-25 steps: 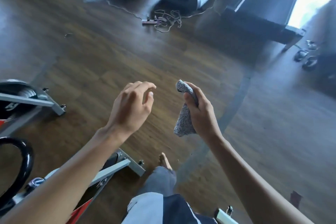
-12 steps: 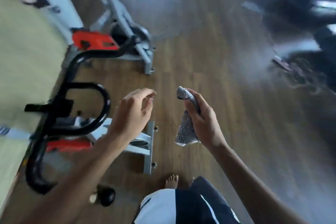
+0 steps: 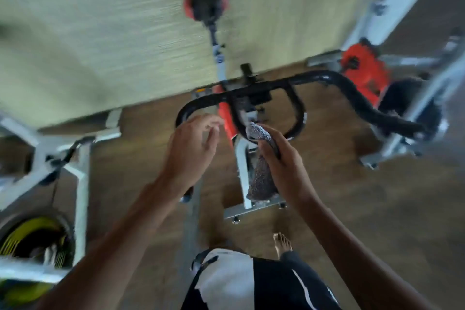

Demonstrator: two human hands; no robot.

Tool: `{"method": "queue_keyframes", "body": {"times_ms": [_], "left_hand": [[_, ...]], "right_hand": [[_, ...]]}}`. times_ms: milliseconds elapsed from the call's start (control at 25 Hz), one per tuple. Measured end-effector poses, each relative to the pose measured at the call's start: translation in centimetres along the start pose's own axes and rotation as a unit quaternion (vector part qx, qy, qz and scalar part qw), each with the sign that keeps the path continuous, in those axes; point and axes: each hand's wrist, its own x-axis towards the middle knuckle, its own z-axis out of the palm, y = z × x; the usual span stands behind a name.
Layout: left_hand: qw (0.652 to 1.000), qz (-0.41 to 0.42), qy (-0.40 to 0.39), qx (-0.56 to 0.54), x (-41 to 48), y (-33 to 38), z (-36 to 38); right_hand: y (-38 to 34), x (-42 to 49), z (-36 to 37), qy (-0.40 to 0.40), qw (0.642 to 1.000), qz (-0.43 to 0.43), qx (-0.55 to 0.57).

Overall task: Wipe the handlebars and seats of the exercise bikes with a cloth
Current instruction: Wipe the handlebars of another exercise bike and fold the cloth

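Brown wood-plank floor meets a pale green wall. The right hand grips a grey speckled cloth near the bike's black handlebars; the left hand hovers alongside, fingers loosely spread.

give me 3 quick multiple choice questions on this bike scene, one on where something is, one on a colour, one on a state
1. Where is the grey cloth?
A. draped over a seat
B. in the right hand
C. on the floor

2. What colour is the handlebar just beyond the hands?
A. black
B. white
C. yellow

3. What is the left hand doing?
A. holding the cloth
B. holding a spray bottle
C. open, holding nothing

Answers:
1 B: the right hand's fingers curl round the cloth.
2 A: the curved bar is black along its length.
3 C: its fingers are loosely spread with nothing in them.
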Motion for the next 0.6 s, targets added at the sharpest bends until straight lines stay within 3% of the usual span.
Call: {"method": "queue_keyframes", "body": {"times_ms": [200, 320, 600], "left_hand": [[0.959, -0.2, 0.199, 0.025, -9.1, 0.6, 0.0], [0.925, -0.282, 0.253, -0.042, -12.2, 2.2, 1.6], [0.871, -0.332, 0.333, -0.14, -12.9, 2.5, 3.9]], "right_hand": [[0.3, 0.7, 2.2, -0.203, 0.976, -0.079, -0.017], [0.1, -0.2, 4.5, -0.241, 0.961, -0.133, -0.003], [2.0, -1.4, 9.0, -0.27, 0.917, -0.289, 0.045]]}}
